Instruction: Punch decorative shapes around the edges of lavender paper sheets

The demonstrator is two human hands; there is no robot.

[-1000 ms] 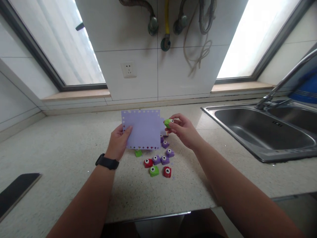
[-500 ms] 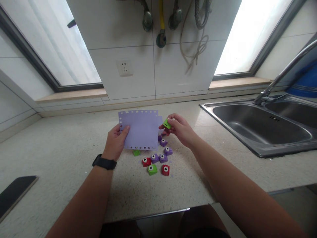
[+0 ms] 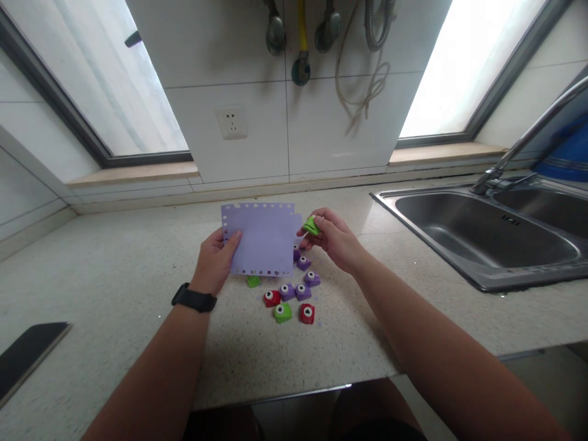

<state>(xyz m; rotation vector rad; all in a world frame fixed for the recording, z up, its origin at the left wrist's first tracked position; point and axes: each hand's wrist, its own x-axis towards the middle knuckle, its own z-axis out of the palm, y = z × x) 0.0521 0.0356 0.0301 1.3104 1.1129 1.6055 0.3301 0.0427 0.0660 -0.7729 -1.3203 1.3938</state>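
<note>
A sheet of purple paper [image 3: 261,239] is pinched at its left side by my left hand [image 3: 215,254], thumb on top. Small shapes are punched along its top, left and bottom edges. Just right of the sheet, my right hand [image 3: 331,237] holds a green craft punch [image 3: 311,226] between thumb and fingers, apart from the paper. Below on the counter lie more punches: a green one [image 3: 282,312], a red one [image 3: 307,313], another red one [image 3: 271,298] and several purple ones [image 3: 302,291]. Another green punch [image 3: 253,280] is partly hidden under the sheet.
The speckled counter [image 3: 138,275] runs along a tiled wall with a socket [image 3: 231,123] and pipe valves. At the right is a steel sink [image 3: 482,239] with a faucet [image 3: 489,177]. A flat dark object [image 3: 32,355] lies at the left edge.
The green punch in my right hand has tilted slightly and shifted a little to the right. My left hand keeps its hold on the paper; the view has moved slightly.
</note>
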